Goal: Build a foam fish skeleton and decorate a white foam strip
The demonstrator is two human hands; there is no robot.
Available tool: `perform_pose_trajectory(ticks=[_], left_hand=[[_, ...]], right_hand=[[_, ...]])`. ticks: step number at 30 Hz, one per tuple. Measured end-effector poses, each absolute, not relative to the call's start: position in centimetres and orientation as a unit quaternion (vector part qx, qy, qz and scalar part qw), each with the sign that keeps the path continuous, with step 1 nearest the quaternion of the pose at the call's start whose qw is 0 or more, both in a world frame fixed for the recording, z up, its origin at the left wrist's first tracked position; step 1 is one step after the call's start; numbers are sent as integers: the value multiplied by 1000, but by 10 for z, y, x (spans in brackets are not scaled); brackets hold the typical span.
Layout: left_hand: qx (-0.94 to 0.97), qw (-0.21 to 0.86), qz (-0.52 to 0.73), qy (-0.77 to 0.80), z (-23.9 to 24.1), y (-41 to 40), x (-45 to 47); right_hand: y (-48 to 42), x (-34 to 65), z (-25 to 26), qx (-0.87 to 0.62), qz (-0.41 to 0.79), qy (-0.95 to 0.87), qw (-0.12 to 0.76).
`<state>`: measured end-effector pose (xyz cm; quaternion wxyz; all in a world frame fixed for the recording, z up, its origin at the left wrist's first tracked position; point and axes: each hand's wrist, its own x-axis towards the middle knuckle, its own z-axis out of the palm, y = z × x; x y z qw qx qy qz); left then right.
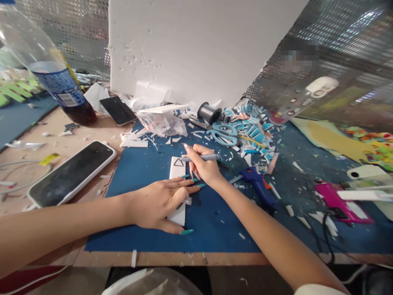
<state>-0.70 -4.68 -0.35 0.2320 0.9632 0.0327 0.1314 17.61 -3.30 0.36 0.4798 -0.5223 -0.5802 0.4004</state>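
A white strip (176, 217), which looks like foam board, lies upright in view on the blue mat. Near its far end is a small dark-outlined shape with slanted sides. My left hand (159, 200) presses on the strip, most fingers stretched out and the index finger bent. A short grey piece like a pen cap (188, 201) is tucked by that bent finger. My right hand (204, 166) is closed round a grey marker pen (210, 157), its tip at the drawn shape. Fingers of both hands nearly meet beside the strip.
Blue-handled scissors (225, 135), a wire spool (209, 112) and a heap of blue and white scraps (251, 123) lie beyond my hands. A blue glue gun (259, 188) is at right, a pink device (344, 203) farther right. At left are a phone (73, 174) and a cola bottle (66, 92).
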Motion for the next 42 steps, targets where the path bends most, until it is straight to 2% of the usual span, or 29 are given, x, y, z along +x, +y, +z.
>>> perform_pose_trajectory(ticks=[21, 27, 32, 37, 42], left_hand=[[963, 236, 127, 38, -3, -47, -7], [962, 237, 127, 35, -3, -47, -7], [963, 235, 125, 36, -3, -47, -7], [962, 237, 131, 34, -3, -47, -7], [963, 232, 130, 35, -3, -47, -7]], right_hand=[[-34, 176, 3, -508, 385, -645, 420], [-35, 177, 2, -518, 386, -614, 453], [-35, 176, 3, -509, 386, -637, 432], [-35, 177, 2, -533, 372, -607, 458], [-36, 176, 4, -518, 387, -630, 430]])
